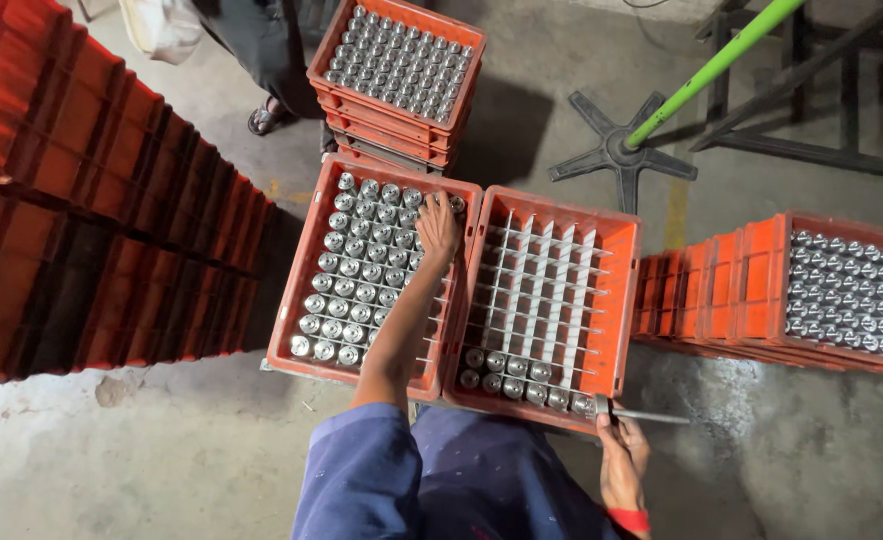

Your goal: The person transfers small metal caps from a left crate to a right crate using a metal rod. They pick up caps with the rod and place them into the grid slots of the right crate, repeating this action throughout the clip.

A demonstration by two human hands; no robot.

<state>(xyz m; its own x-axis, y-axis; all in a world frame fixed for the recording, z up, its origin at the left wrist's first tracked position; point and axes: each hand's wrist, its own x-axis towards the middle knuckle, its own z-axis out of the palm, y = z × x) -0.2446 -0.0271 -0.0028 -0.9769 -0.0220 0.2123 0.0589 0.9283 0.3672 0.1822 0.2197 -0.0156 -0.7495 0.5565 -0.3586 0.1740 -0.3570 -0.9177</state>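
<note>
Taking the left crate in front of the person as the landmark: to its left stand dark stacks of empty orange crates, with no labels that can be made out. The left crate itself is orange, with a white grid divider, and is nearly full of shiny metal cans standing upright, their round tops facing up. The left hand reaches across it to the far right corner, fingers curled down over the cans there; whether it grips one cannot be told. Just right of this crate, touching it, sits a second orange crate whose white grid is mostly bare, with cans only in the near row. The right hand rests at that crate's near right corner, fingers closed around a thin grey metal tool that lies pointing rightward. Beyond the landmark a stack carries another full crate; far right stands one more.
</note>
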